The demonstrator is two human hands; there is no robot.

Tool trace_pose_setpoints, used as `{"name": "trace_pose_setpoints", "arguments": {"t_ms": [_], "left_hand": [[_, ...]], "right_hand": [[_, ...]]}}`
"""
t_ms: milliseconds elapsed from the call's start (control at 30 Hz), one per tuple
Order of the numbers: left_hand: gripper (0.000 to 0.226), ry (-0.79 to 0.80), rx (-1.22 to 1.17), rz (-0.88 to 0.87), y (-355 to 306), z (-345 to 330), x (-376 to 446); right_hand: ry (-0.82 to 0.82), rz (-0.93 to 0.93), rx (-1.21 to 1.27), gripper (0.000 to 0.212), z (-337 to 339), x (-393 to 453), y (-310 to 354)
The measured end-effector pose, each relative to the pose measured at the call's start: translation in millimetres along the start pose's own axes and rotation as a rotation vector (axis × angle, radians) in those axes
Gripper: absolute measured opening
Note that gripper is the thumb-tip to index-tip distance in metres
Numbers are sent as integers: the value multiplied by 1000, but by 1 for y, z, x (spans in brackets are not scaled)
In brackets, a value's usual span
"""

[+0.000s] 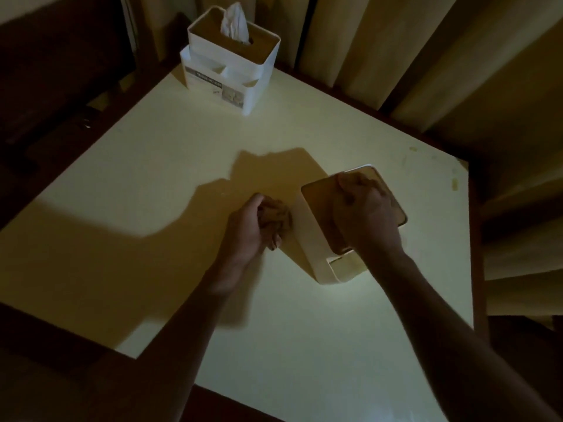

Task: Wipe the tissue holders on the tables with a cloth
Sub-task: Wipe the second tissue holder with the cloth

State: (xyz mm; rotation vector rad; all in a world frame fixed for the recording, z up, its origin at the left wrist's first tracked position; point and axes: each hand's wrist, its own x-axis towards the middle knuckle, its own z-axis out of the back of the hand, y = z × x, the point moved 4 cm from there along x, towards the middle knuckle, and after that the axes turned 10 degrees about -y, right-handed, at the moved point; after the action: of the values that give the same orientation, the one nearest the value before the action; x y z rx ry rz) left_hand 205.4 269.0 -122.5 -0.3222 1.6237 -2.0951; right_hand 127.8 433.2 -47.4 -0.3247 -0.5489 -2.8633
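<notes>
1. Dim room, pale square table (152,184) against curtains (380,56); hard shadows across the top.
2. Near: right hand (362,205) clamped over the lid of the near tissue holder (310,236), fingers curled round its far edge — firm hold, steadying it. No tissue visible at its opening.
3. Beside it: left hand (253,226) closed round a bunched cloth (274,217), wad pressed to the holder's left wall.
4. Risk: sideways push from the cloth could slide or tip the tall holder if the top grip slackens — smooth tabletop, little friction likely.
5. Risk: low light, missed patches probable.
6. Far corner: second tissue holder (231,62), tissue (234,22) sticking up, well apart from both hands; likely not yet wiped, and a careless pass could drag the tissue out.
</notes>
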Motion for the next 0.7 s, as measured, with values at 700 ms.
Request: {"name": "trace_pose_setpoints", "arguments": {"t_ms": [700], "left_hand": [[37, -115, -190, 53, 8, 36, -12]], "right_hand": [[63, -55, 392, 31, 21, -25, -12]]}}
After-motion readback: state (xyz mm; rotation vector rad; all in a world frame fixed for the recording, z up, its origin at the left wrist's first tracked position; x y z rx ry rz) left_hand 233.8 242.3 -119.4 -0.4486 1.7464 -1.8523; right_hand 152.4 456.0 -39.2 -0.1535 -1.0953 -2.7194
